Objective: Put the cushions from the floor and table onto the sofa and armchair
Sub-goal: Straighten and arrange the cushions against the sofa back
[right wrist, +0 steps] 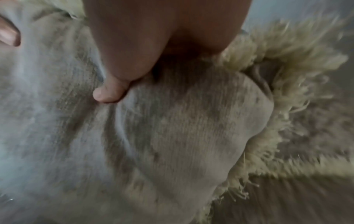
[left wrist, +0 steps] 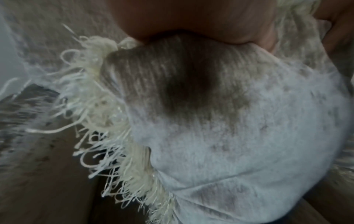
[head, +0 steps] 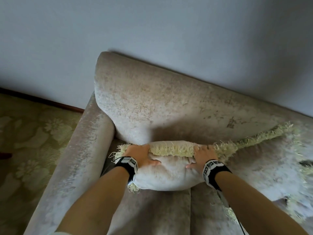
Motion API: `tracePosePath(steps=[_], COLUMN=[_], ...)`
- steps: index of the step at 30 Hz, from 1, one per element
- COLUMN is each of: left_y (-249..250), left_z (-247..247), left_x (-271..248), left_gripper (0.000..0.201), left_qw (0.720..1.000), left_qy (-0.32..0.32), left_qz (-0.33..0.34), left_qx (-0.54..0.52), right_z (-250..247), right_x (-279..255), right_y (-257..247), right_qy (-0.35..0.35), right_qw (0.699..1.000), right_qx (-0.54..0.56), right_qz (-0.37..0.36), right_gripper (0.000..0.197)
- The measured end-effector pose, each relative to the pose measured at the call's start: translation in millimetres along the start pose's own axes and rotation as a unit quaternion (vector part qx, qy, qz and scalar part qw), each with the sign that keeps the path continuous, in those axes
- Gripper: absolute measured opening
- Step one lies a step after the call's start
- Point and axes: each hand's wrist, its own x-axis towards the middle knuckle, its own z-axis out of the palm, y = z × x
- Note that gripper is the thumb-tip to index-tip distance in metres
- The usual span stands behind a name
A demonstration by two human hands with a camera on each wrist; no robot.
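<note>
A beige velvet cushion with a pale yellow fringe stands on the seat of the sofa, near its left end, close to the backrest. My left hand grips its top left edge, fingers over the fringe, thumb on the near face. My right hand grips the top right edge the same way. In the left wrist view the cushion fills the frame under my palm. My thumb in the right wrist view presses into the cushion. A second fringed cushion lies on the seat to the right.
The sofa's left armrest runs beside the cushion. A patterned green carpet covers the floor to the left. A plain wall stands behind the backrest. Dark wristbands with markers sit on both wrists.
</note>
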Motion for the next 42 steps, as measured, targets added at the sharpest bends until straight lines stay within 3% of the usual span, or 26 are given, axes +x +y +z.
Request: tracePosePath(steps=[7,15,18,22,27,31,36,42], left_y=[20,36,31,25,15,2,12,21], left_z=[-30,-107,-116,-110,-97,-87,-97,-98], left_x=[-8,-5,-6,-13,-7,7,5,5], left_gripper=[0.083,0.063,0.062,0.045,0.052,0.069,0.097,0.096], left_qw=[0.996,0.996,0.997,0.998,0.997,0.993,0.988,0.986], left_qy=[-0.048,-0.049,-0.055,-0.047,-0.023,0.067,0.118,0.151], left_qz=[0.030,0.067,0.049,-0.001,-0.038,-0.059,-0.061,-0.054], left_qx=[0.069,0.029,0.034,0.036,0.055,0.073,0.075,0.039], right_z=[0,-21,-26,-29,-23,-21,-31,-27], right_x=[-27,-43,-42,-39,-30,-25,-29,-38], right_y=[13,31,25,17,7,3,8,21], right_qy=[-0.033,-0.017,-0.006,0.010,0.033,0.079,0.066,0.050], right_qw=[0.996,0.992,0.990,0.993,0.992,0.980,0.967,0.950], right_qx=[0.076,0.128,0.139,0.119,0.120,0.166,0.229,0.291], right_qz=[-0.021,0.011,0.009,0.004,0.026,0.070,0.088,0.103], right_gripper=[0.077,0.081,0.078,0.068,0.075,0.062,0.085,0.093])
